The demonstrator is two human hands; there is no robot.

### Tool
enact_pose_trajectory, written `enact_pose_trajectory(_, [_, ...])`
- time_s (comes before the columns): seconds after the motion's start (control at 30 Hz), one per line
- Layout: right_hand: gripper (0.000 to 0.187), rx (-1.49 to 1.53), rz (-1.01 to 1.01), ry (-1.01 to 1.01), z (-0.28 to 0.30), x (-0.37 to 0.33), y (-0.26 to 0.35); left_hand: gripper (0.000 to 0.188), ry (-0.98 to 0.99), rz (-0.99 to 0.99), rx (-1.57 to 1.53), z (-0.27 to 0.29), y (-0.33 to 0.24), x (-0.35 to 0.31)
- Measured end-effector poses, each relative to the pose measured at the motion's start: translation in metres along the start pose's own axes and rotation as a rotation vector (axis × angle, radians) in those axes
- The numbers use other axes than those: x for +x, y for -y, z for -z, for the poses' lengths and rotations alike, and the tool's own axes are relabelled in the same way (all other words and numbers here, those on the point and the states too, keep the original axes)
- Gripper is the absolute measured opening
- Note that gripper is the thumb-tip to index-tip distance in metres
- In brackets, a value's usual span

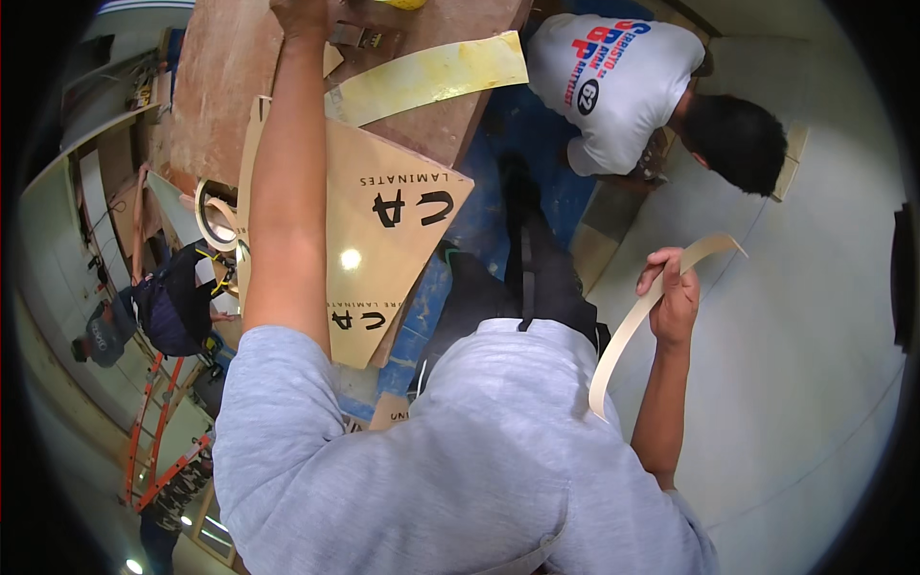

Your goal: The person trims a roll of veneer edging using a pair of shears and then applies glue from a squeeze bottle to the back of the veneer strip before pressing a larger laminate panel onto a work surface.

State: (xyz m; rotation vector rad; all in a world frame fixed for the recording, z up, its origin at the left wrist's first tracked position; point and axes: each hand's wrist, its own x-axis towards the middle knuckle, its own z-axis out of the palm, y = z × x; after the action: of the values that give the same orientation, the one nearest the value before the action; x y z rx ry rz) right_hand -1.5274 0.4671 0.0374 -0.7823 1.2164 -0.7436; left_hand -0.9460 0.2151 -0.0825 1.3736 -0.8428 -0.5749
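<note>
My right hand (674, 299) is closed around a thin, beige, curved laminate strip (623, 347), held up to the right of my body. The strip bends above and below the fingers. My left arm stretches over a brown laminate sheet (379, 240) with dark printing. At the top edge, my left hand (301, 13) is over the wooden worktable (225, 91); its fingers are cut off by the picture's edge. A wide, curved, yellowish strip (431, 79) with a glossy, smeared surface lies on the table beside a flat brush-like tool (356, 36).
A co-worker in a white shirt (618, 81) bends low at the far right, beside a pale wall (795, 316). Rolled strips (218, 218) stand left of the laminate sheet. More people and an orange ladder (153, 431) are at the left. Blue sheeting (494, 225) covers the floor.
</note>
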Motion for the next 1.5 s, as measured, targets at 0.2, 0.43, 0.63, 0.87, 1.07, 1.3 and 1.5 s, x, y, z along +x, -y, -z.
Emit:
enact_pose_trajectory(0.2, [0.054,-0.013,-0.025,-0.021,-0.012,0.011,0.012,0.040,-0.118,0.040,-0.237,0.015,-0.034,0.017])
enact_pose_trajectory(0.43, [0.057,-0.047,-0.145,0.147,-0.028,0.035,0.022,0.067,-0.037,0.085,-0.415,0.135,-0.202,-0.034])
enact_pose_trajectory(0.63, [0.054,-0.104,-0.115,0.458,-0.111,0.072,0.050,0.064,0.255,0.283,-1.239,0.166,-0.269,-0.260])
enact_pose_trajectory(0.87, [0.048,-0.309,-0.316,0.831,-0.234,0.043,0.041,0.088,-0.054,0.541,-1.150,0.188,-0.302,-0.487])
enact_pose_trajectory(1.07, [0.045,-0.555,-0.488,1.023,-0.307,-0.043,-0.012,0.087,-0.122,0.530,-1.040,0.218,-0.340,-0.580])
enact_pose_trajectory(1.3, [0.044,-0.668,-0.593,0.957,-0.341,-0.153,-0.097,0.073,-0.365,0.552,-0.859,0.299,-0.349,-0.714])
enact_pose_trajectory(1.5, [0.042,-0.638,-0.737,1.024,-0.353,-0.231,-0.175,0.085,-0.528,0.587,-0.859,0.382,-0.347,-0.868])
